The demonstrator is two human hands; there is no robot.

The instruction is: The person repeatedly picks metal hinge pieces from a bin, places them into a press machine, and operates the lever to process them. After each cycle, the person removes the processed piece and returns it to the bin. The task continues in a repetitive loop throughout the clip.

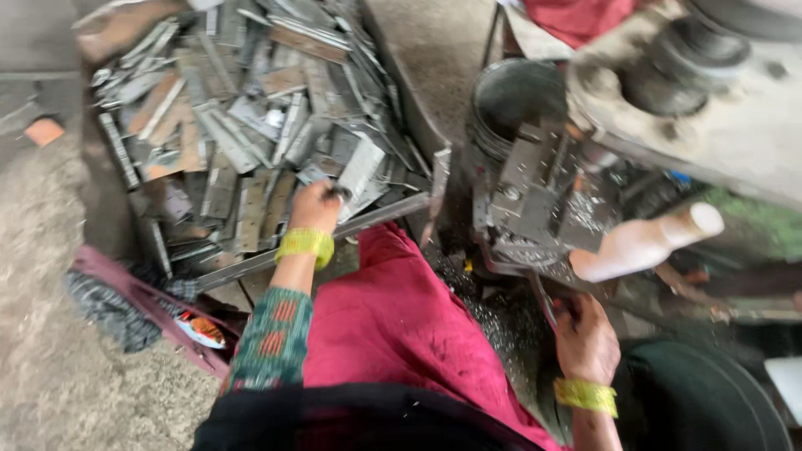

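Metal pieces [251, 125] were heaped in a big pile on the floor. The left hand [316, 205] was stretched out to the near edge of the pile, and its grip was closed on 1 small piece [338, 192]. The right hand [585, 334] was curled around a thin metal rod [543, 302] beside the press machine [543, 200]. A pale handle [643, 242] stuck out nearby.

Left hand [316, 206] outstretched, fingers curled; right hand [586, 336] low, clenched.
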